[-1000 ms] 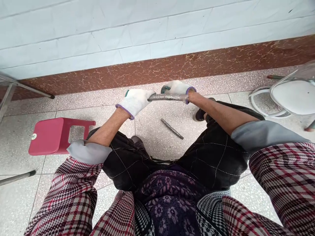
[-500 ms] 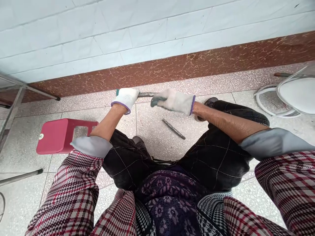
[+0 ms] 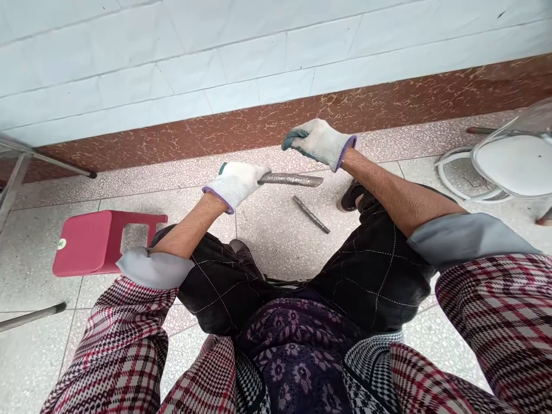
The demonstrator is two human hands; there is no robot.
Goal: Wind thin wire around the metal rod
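Note:
My left hand (image 3: 238, 181), in a white knit glove, is closed round one end of a grey ribbed metal rod (image 3: 291, 180), which points right and hangs level above the floor. My right hand (image 3: 318, 143), also gloved, is raised a little above and beyond the rod's free end, fingers loosely bent, holding nothing. A second, thinner ribbed rod (image 3: 311, 214) lies on the tiled floor between my knees, just below the held one.
A red plastic stool (image 3: 90, 241) lies tipped on the floor at the left. A white metal chair (image 3: 509, 167) stands at the right. Metal frame legs (image 3: 26, 155) show at the far left. A tiled wall with a brown skirting (image 3: 267, 123) runs close ahead.
My right hand has let go of the rod and lifted up and away from it. The left hand keeps hold and the rod's free end is now bare.

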